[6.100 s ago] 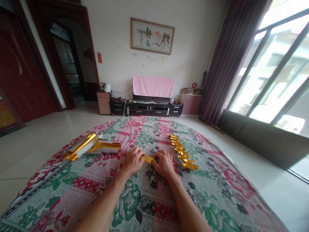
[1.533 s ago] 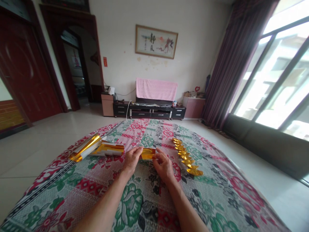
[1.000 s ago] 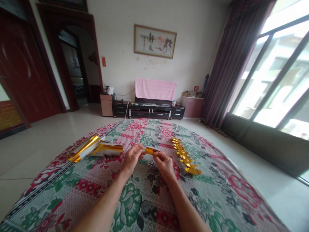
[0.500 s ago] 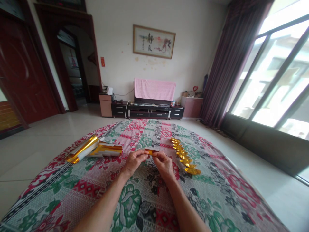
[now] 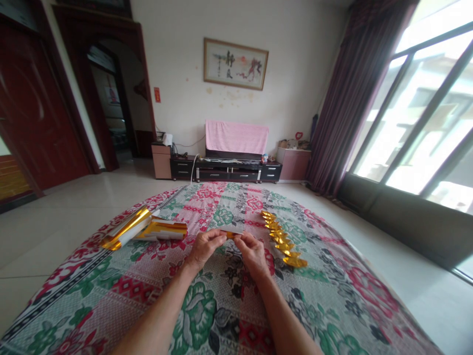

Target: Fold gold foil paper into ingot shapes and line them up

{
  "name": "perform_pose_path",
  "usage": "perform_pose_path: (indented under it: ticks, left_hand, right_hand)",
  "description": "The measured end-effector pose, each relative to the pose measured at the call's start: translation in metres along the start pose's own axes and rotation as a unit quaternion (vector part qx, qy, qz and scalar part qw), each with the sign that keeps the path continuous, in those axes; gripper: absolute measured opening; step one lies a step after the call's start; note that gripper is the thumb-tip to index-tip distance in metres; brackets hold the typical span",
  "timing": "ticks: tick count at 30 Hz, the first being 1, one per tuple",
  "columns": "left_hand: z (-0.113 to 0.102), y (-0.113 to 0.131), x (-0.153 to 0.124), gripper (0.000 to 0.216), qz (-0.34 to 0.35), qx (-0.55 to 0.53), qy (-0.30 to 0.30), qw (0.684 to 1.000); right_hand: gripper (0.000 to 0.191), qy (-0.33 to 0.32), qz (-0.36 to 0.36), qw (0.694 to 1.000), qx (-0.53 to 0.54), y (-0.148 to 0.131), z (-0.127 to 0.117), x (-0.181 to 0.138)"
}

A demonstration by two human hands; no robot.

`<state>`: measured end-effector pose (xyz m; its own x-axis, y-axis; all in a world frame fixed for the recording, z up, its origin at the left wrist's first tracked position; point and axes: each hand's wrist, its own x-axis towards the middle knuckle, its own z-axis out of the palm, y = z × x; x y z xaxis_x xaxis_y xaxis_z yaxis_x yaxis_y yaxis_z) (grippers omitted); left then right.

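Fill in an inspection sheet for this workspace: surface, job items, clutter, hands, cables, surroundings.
Surface: floral-patterned cloth, red, green and grey.
Job items: gold-and-grey piece held in front; row of folded gold pieces to the right; loosely rolled gold-and-white sheets to the left.
Clutter: small items on the far right cabinet.
Hands: left hand and right hand both pinch the gold-and-grey piece.
Cables: white cord or hose, unclear which, by the TV stand.
Surroundings: curtain, window, framed picture.
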<state>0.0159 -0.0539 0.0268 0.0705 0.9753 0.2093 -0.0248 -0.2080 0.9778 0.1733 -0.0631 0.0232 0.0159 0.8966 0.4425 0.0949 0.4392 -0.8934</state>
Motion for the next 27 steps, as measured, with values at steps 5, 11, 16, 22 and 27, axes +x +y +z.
perform_pose_path:
  ticks: [5,11,16,22,27]
  left_hand:
    - [0.0005,-0.0028,0.0008,0.023,0.001,0.004,0.010,1.000]
    - [0.0011,-0.0016,0.0010,0.021,0.017,0.030,0.019,0.999]
    - [0.0014,-0.0038,0.0022,0.022,0.021,0.045,0.027,0.998]
    - [0.0022,-0.0084,0.0043,0.023,0.032,0.065,0.038,0.997]
    - [0.0026,-0.0074,0.0045,0.022,0.040,0.083,0.039,0.995]
  right_hand:
    - [0.019,0.011,0.020,1.000,0.004,-0.0020,0.0021,-0.0010]
    - [0.020,0.021,0.012,1.000,-0.010,0.0000,0.0029,-0.0008]
    - [0.018,0.022,0.018,1.000,-0.001,0.0041,0.0033,-0.0002]
    - [0.016,0.026,0.023,0.999,0.018,0.0045,0.0045,-0.0006]
    - [0.015,0.021,0.041,0.997,0.057,0.0061,0.0058,-0.0006]
